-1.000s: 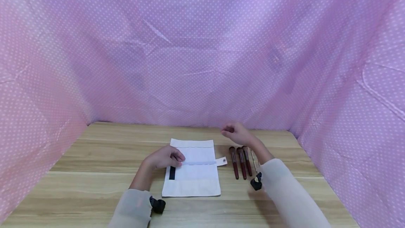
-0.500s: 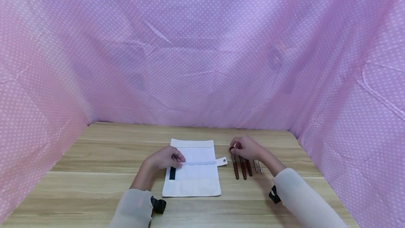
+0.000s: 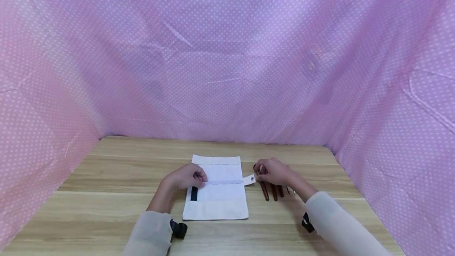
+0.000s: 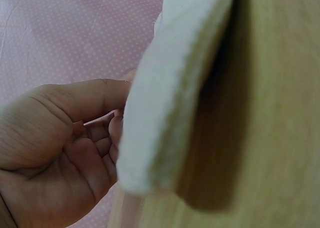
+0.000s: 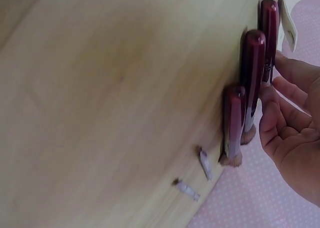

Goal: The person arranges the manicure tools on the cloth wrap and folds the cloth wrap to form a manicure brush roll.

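A white fabric brush roll (image 3: 222, 192) lies spread out on the table. My left hand (image 3: 187, 176) pinches its left edge near the middle; in the left wrist view the fabric edge (image 4: 160, 123) hides the fingertips. Right of the roll, several makeup brushes with dark red handles lie side by side. My right hand (image 3: 275, 172) pinches the leftmost makeup brush (image 3: 264, 192) near its bristle end, which the fingers mostly cover. In the right wrist view, thumb and fingers meet at this brush (image 5: 269, 33), beside the middle brush (image 5: 254, 63) and the third brush (image 5: 233, 118).
Two small, slim silvery pieces (image 5: 205, 163) lie past the third brush, partly under the right hand in the head view. A snap tab (image 3: 250, 179) sticks out from the roll's right side. Pink dotted cloth (image 3: 227, 70) surrounds the wooden table (image 3: 106, 192).
My right hand has come down from above the brushes to the leftmost one, whose bristle end has shifted slightly left. My left hand has stayed on the roll's edge.
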`<state>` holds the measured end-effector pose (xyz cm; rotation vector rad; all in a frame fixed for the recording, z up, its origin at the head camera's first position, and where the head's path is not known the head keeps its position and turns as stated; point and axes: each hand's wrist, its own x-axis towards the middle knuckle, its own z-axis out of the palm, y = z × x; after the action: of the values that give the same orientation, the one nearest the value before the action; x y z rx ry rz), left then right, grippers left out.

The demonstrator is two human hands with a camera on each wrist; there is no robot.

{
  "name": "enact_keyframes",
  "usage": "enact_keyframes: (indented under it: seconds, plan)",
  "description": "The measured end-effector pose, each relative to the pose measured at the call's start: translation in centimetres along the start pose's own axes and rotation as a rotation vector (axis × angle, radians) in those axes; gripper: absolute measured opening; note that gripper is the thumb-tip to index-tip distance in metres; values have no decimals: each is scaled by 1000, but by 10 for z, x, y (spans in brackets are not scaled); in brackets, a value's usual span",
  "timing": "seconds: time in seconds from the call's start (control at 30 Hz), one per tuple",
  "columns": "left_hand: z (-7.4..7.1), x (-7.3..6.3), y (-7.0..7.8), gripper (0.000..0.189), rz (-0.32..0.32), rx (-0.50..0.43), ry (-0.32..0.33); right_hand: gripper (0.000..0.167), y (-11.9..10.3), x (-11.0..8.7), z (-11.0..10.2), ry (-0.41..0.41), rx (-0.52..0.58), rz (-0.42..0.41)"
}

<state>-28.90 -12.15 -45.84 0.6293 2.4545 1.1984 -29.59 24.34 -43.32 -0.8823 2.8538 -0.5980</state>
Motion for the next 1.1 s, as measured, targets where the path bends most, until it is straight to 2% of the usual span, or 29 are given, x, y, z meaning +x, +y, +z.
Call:
enact_keyframes:
  seconds: [0.23,0.53,0.87,1.1]
  plan:
    - [1,-2,1,9,3,11,0,29,-9,5,7,2,66,58]
    - [1,-3,1,9,-6,4,3,30,-10,13,15,50,101,115]
    - [-1,0,0,8,-1,2,-4,23,-10,23,15,62,169,84]
    - [-1,1,-2,7,9,4,-7,22,-8,27,10,88,260,126]
